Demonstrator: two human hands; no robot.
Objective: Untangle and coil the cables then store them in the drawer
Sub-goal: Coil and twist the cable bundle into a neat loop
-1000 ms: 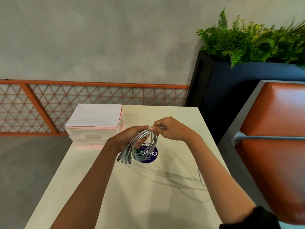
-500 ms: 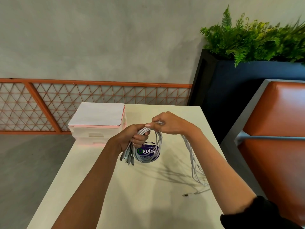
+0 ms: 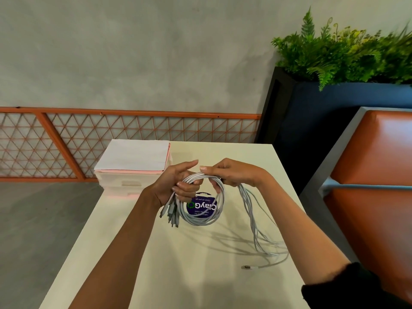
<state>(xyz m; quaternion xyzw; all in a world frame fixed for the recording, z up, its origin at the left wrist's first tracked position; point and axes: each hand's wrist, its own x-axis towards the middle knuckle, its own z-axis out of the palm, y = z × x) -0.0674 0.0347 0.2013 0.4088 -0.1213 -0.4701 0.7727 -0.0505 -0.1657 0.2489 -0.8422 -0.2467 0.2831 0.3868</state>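
Note:
A bundle of white cables (image 3: 201, 217) hangs as a round coil above the cream table (image 3: 196, 275). My left hand (image 3: 178, 184) grips the coil's top left, with several grey plug ends (image 3: 170, 214) dangling below it. My right hand (image 3: 231, 172) pinches the same strands at the coil's top right. From that hand loose cable tails (image 3: 256, 224) fall to the tabletop, and one plug (image 3: 246, 267) lies flat near the right edge. A white and pink drawer unit (image 3: 131, 172) stands at the table's far left, its drawers shut.
A round purple sticker (image 3: 201, 206) on the table shows through the coil. An orange lattice railing (image 3: 124, 130) runs behind the table. A dark planter with ferns (image 3: 347, 56) and an orange padded bench (image 3: 379, 175) stand to the right.
Another loop has been added to the coil and my hands have lifted slightly. The loose tails and one plug have come into sight on the table to the right.

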